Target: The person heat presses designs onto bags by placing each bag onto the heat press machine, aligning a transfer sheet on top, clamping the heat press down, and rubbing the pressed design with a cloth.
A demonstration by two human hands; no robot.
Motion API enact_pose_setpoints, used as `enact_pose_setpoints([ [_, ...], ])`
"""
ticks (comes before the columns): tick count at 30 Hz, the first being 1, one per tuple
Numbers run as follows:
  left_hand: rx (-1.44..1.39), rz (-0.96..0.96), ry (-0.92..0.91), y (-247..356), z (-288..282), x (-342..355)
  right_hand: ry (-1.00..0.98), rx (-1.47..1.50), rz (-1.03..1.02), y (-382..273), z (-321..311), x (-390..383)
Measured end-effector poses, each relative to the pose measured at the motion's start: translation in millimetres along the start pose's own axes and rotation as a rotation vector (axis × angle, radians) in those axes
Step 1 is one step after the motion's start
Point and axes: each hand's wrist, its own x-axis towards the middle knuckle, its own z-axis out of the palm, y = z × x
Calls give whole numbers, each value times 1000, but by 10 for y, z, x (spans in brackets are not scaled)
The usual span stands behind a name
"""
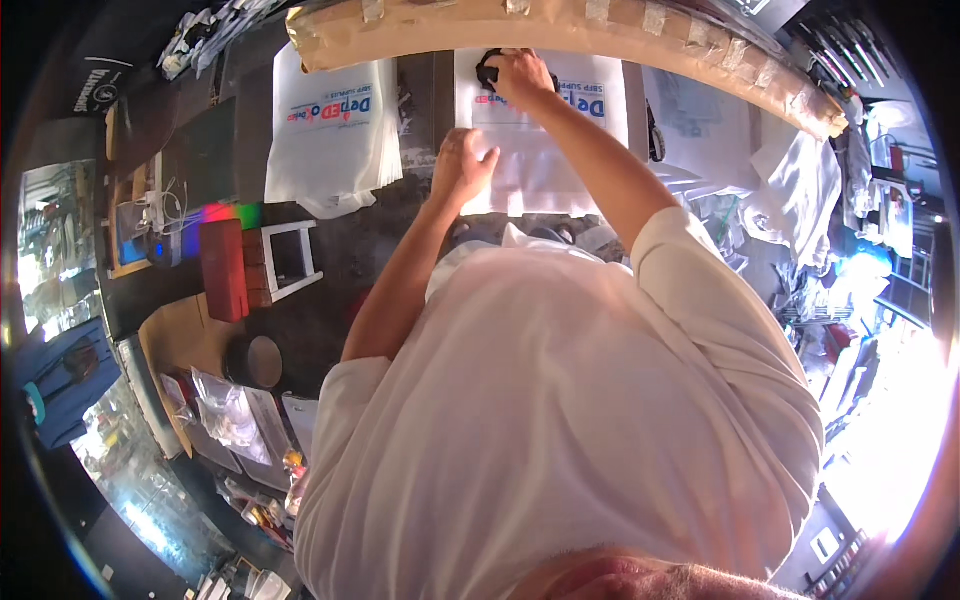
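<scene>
My right hand [522,80] is closed on a small black object [489,72] at the top of a white printed sheet or bag [530,170]; its exact kind is hidden by the fingers. Blue and red print shows on that white piece, partly covered by the hand and forearm. At the sheet's left edge is my left hand [464,168], loosely curled with the thumb apart and nothing visible in it. Further left lies a stack of similar white printed bags [335,160], its edges fanned at the lower right.
A long cardboard roll [560,30] patched with tape spans the far side. More translucent white sheets [700,135] and a hanging white cloth [795,195] are at the right. Left of me stand a red box [223,270] and a white frame [290,262].
</scene>
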Motion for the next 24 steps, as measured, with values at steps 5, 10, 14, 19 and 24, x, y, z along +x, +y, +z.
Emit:
enact_pose_setpoints([
  [5,103,-148,-73,-187,-45,136,-275,-15,-22,-230,-61,-109],
  [10,95,-196,-111,-113,-30,191,-181,62,-15,-124,-90,-1],
  [14,51,-166,-128,-70,-60,194,-175,-1,95,-54,-49,255],
  [19,96,-160,-24,-255,21,96,-325,40,42,-262,-149,-204],
  [24,17,-208,-27,-39,-90,135,-105,52,-30,-368,-275,-782],
])
